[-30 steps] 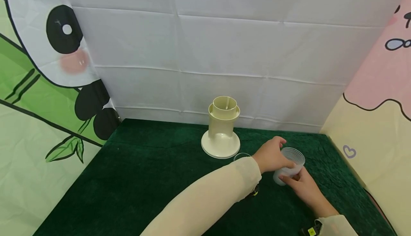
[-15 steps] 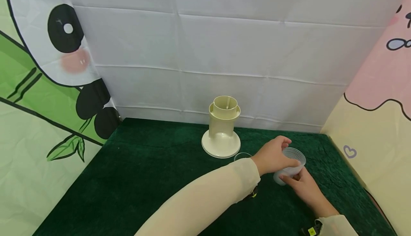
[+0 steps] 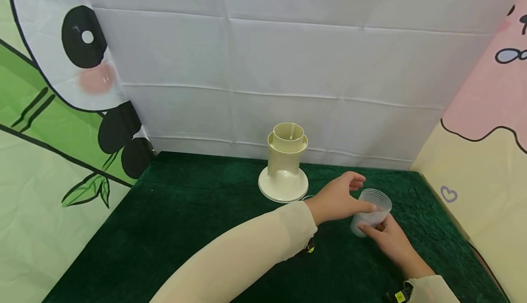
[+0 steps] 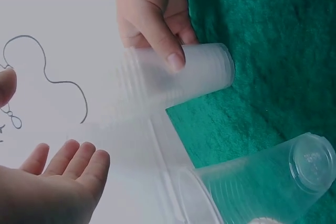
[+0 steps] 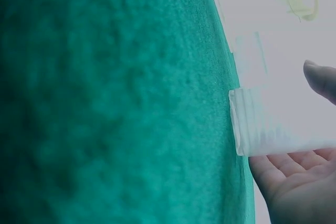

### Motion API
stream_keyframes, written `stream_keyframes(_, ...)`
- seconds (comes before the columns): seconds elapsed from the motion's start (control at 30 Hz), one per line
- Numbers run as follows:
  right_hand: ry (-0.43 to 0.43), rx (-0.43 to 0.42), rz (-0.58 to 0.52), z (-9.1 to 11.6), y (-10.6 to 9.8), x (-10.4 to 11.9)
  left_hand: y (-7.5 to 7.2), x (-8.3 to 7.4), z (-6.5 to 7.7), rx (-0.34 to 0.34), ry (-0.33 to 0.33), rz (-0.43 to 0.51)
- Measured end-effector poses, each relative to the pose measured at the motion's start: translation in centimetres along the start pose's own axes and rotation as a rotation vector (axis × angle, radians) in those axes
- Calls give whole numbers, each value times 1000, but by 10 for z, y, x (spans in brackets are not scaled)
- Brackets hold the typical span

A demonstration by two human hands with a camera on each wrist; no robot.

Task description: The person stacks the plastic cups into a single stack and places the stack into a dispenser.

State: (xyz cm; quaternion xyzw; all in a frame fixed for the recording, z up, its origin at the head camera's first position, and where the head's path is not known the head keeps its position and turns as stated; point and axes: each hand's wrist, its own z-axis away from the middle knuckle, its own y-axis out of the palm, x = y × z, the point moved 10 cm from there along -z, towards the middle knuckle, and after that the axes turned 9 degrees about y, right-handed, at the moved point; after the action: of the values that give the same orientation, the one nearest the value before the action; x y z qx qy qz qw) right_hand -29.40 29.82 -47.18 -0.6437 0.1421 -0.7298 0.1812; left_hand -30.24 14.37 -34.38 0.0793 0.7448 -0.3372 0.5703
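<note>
My right hand (image 3: 393,243) grips a stack of clear plastic cups (image 3: 372,218) low on its side, with the thumb across the front. In the left wrist view the same stack (image 4: 207,69) shows nested rims towards the left. My left hand (image 3: 338,197) is beside the stack's top, its thumb overlapping the rim in the head view. The left wrist view shows that hand (image 4: 63,187) with fingers apart and nothing between them. Another clear cup (image 4: 262,177) stands upside down nearby, mostly hidden behind the left forearm in the head view.
A cream cylindrical holder with a wide round base (image 3: 284,186) stands near the back of the green cloth-covered table (image 3: 197,202). A white sheet (image 3: 230,65) hangs behind it. Printed panels (image 3: 473,170) flank the table on both sides.
My left hand has drawn back a little to the left from the cup stack, its sleeve now covering more of the other cup. The right hand and the stack have stayed in place.
</note>
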Motion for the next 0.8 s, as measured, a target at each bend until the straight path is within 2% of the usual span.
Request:
stream_keyframes(0.13,6,-2,8,0,-1,-1,-7,-2,8,4,6,25)
stream_keyframes(0.37,9,-15,34,0,-4,-2,-19,-2,22,36,60,49)
stream_keyframes(0.8,31,-24,44,2,-2,-3,-60,19,54,6,50,54)
